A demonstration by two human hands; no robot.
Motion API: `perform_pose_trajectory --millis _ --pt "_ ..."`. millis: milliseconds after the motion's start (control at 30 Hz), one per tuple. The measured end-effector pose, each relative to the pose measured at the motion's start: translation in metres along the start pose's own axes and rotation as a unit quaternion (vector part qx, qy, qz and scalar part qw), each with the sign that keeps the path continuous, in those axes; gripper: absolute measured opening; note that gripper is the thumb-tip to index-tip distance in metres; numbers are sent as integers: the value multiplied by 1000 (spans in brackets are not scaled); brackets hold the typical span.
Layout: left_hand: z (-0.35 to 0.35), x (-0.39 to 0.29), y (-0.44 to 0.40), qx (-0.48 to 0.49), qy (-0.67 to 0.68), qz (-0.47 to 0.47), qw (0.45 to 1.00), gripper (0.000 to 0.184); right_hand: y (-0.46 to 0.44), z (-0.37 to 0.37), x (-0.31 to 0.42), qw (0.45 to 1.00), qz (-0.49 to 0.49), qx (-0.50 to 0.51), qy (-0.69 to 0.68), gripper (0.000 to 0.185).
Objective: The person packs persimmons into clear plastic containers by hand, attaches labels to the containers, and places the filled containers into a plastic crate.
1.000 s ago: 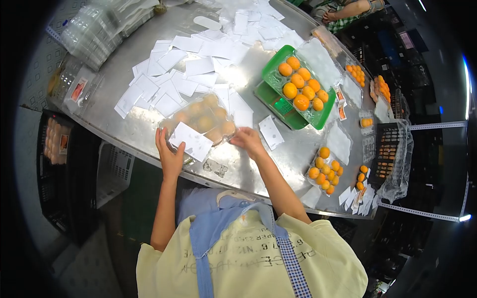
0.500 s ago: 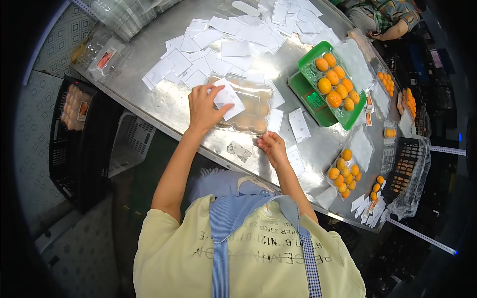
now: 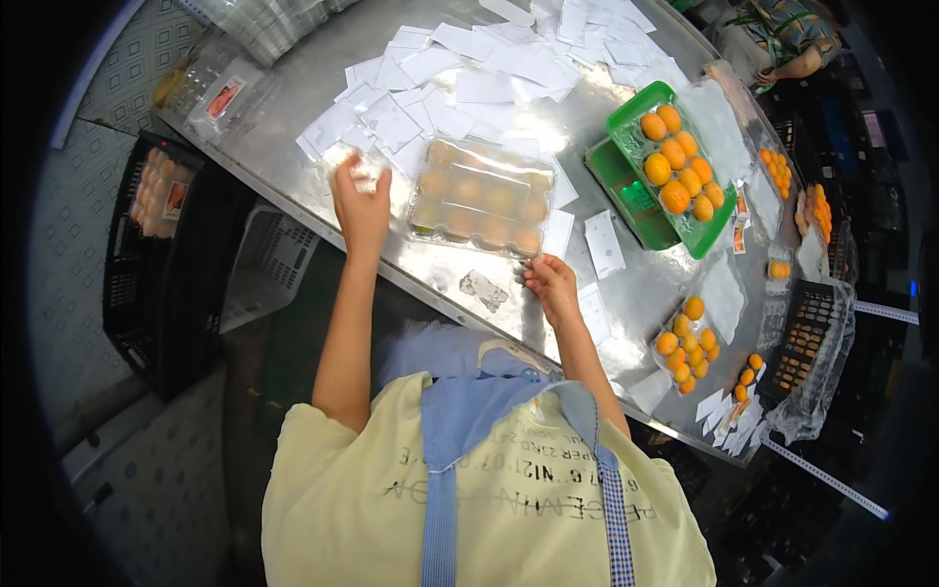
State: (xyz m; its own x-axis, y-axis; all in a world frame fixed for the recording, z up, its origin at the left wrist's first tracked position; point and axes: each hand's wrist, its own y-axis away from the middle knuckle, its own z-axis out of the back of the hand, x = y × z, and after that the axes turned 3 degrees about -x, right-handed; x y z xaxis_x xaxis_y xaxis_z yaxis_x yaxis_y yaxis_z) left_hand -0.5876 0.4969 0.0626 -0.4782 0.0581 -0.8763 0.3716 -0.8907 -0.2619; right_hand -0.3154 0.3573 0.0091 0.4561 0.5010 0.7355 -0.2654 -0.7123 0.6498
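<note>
Right hand (image 3: 554, 286): thumb and forefinger pinch the near right corner of a closed clear box (image 3: 482, 201); the other fingers curl beneath the palm. Left hand (image 3: 361, 207): raised beside the box's left end and apart from it, thumb and fingers spread, fingertips blurred; nothing can be made out between them. The box lies flat on the metal table (image 3: 279, 142), rows of round fruit showing through its lid, its far edge against scattered white cards (image 3: 479, 90). The step in hand appears to be the steadying of this filled box at one corner. A two-handed hold would call for the left hand to come in to the opposite end, fingers low and level, so that the fruit does not roll.

Right of the box: a loose card (image 3: 604, 245), then a green tray (image 3: 631, 110) bearing orange fruit (image 3: 657, 169). Nearer the table's right end: an open fruit pack (image 3: 693, 308).
</note>
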Motion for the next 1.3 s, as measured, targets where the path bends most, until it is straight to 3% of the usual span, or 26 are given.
perform_pose_trajectory --millis 33,67,133,267,400,533,1300 --pt "0 30 18 79 90 98 988 36 0 -1 1 1000 2 0 -1 11" --pt "10 19 37 177 180 235 939 28 0 -1 1 1000 4 0 -1 10" --pt "15 25 68 301 188 356 865 27 -1 -1 0 1000 7 -7 -6 9" --pt "12 23 83 412 176 477 756 40 -4 0 -3 1000 12 1 -10 7" --pt "-8 18 94 284 288 472 784 44 -7 2 -4 1000 18 3 -10 4" --pt "-25 20 97 215 307 492 786 29 0 -1 -1 999 37 -7 -29 8" --pt "-46 36 100 112 271 503 813 14 -10 8 -19 1000 20 12 -14 10"
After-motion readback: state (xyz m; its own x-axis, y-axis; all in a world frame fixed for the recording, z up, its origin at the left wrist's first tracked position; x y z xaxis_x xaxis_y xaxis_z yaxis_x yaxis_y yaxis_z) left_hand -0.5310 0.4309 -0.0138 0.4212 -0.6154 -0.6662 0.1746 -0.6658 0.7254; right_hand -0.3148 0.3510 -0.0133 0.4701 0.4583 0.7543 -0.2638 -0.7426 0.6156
